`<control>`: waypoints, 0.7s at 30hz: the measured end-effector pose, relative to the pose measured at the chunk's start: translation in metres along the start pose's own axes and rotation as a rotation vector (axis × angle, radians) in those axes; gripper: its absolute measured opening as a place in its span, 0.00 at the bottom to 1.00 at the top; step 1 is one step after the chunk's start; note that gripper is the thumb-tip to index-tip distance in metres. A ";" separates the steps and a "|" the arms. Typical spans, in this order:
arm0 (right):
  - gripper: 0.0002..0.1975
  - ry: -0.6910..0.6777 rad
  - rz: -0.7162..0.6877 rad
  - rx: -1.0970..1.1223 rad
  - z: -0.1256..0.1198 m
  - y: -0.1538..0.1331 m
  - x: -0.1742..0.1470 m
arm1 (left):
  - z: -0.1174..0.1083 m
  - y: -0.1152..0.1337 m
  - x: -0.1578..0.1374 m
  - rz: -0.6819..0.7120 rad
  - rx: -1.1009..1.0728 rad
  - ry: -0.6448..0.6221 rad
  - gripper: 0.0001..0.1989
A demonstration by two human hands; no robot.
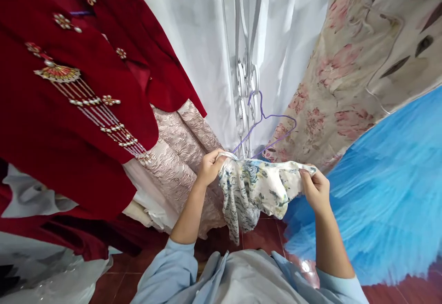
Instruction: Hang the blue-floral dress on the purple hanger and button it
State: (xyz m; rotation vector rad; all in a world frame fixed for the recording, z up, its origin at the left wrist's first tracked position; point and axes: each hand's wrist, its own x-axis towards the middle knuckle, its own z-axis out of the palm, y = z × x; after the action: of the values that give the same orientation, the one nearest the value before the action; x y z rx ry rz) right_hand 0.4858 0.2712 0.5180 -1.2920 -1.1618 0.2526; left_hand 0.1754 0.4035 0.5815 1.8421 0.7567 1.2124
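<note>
One white hanging drapery (193, 27), smooth, in long vertical folds, ahead of you. One red velvet jacket (69, 143), plush and dark, hanging to your left. One beige cloth (340, 69), printed with pink blooms and dark leaves, to your right. One blue tulle skirt (386, 179), sheer and layered, below that cloth. One pale pink brocade skirt (179, 156), crinkled in raised pattern, beside the jacket. One floral-print garment (252, 189), soft white fabric with blue and green flowers, held up before you between your two hands, its lower part in loose, gathered folds. One purple hanger (279, 115), thin and triangular with a hooked top, just beyond the garment, which hides its lower part; whether it sits inside, you cannot tell. Two hands: your left hand (210, 168) pinches one end of the garment's upper edge, your right hand (316, 191) the opposite end, thumbs against fingers. One fan-shaped ornament (62, 73) with beaded tassels, on the jacket.
</note>
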 end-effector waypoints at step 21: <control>0.20 -0.536 -0.296 -0.198 0.071 0.021 0.062 | 0.026 0.060 0.015 -0.100 0.377 -0.156 0.15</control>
State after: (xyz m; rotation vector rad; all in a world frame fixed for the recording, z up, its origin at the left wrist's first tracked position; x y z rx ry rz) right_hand 0.4680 0.3661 0.5211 -1.2365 -1.8550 0.2784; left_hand 0.2083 0.3774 0.6338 2.1438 1.0281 0.8926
